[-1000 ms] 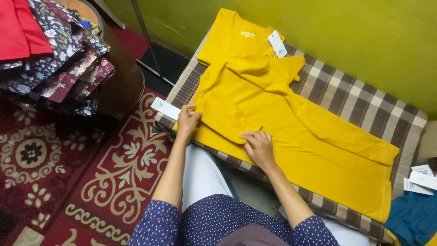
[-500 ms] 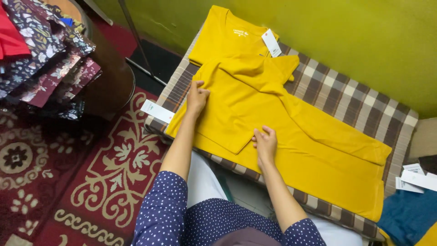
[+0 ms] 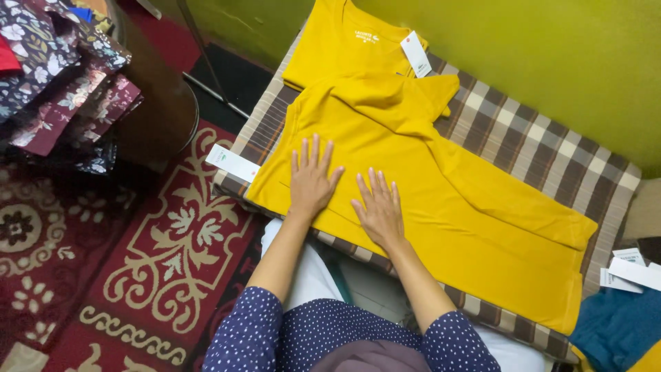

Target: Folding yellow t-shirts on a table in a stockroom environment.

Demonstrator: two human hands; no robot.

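From the head camera I look down on a checked brown-and-cream cushion [image 3: 523, 148] set against a yellow-green wall [image 3: 551, 48]. A mustard-yellow shirt [image 3: 441, 200] lies spread across the cushion, running from its near left corner toward its far right end, with one sleeve folded over near the top. My left hand [image 3: 311, 180] rests flat on the shirt near the cushion's near left edge, fingers spread wide, holding nothing. My right hand [image 3: 377, 208] lies flat just beside it, also wide open and pressing the fabric, close to the cushion's near edge.

A white rectangular tag [image 3: 233, 162] juts from the shirt's left edge, over the cushion's left corner and out above the carpet. Behind the spread shirt, at the cushion's far left corner, sits a second yellow shirt [image 3: 337, 41], folded, with small pale print at its chest and a white hang tag [image 3: 416, 55] lying tilted at its right side. At the right edge of the view a few white paper tags [image 3: 630, 270] lie on a teal cloth [image 3: 616, 327].

The floor carries a dark red carpet [image 3: 172, 255] with cream floral patterns. At the upper left, a pile of floral printed fabrics [image 3: 62, 83] in navy and maroon hangs over a round dark wooden table [image 3: 165, 117]. My sleeves are navy with white dots [image 3: 303, 334].
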